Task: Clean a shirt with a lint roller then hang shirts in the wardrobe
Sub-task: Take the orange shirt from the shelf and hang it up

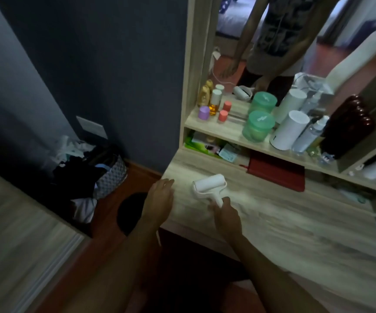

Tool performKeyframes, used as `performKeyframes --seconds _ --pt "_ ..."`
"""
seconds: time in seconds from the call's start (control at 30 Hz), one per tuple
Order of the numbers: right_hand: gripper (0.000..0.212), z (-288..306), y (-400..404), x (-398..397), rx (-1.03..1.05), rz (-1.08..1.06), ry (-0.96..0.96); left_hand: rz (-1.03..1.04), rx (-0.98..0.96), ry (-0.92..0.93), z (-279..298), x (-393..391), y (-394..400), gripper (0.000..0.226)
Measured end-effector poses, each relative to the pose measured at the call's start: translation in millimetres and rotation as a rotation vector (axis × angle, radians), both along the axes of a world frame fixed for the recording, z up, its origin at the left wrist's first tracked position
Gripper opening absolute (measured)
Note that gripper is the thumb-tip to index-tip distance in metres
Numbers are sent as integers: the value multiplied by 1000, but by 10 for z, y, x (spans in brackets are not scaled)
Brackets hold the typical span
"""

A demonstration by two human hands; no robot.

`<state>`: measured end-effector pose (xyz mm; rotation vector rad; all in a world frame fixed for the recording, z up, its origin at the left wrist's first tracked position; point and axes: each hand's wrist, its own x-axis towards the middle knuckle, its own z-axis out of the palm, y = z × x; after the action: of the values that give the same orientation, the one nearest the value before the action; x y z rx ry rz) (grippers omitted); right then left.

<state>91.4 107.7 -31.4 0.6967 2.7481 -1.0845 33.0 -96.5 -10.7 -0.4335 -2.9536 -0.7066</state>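
Head view. My right hand (225,216) closes around the handle of the roller (209,185), which lies on the desk (295,222) near its left end, at about 6 o'clock from the shelf (232,135) of bottles. My left hand (159,197) is open, palm down, fingers spread over the desk's left edge, holding nothing. I judge the step to be picking up the roller: I would keep the grip low on the handle, lift straight up, and keep the sticky drum clear of the desk. The handle runs from my hand toward 11 o'clock; the drum's long axis lies across it, from 8 to 2 o'clock. No shirt is visible here; a basket (112,177) of clothes stands at 9 o'clock.
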Motion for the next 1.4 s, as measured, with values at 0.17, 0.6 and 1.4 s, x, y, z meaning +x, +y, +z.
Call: performKeyframes --seconds 0.17,0.6,1.4 --pt "35 -264 326 3 -4 61 -61 24 -88 -135 -299 55 433 46" --pt "52 -520 437 -56 207 75 112 87 -172 -196 -406 160 419 49" --pt "69 1008 -4395 -127 46 1183 546 916 -194 81 952 1974 -3797 50"
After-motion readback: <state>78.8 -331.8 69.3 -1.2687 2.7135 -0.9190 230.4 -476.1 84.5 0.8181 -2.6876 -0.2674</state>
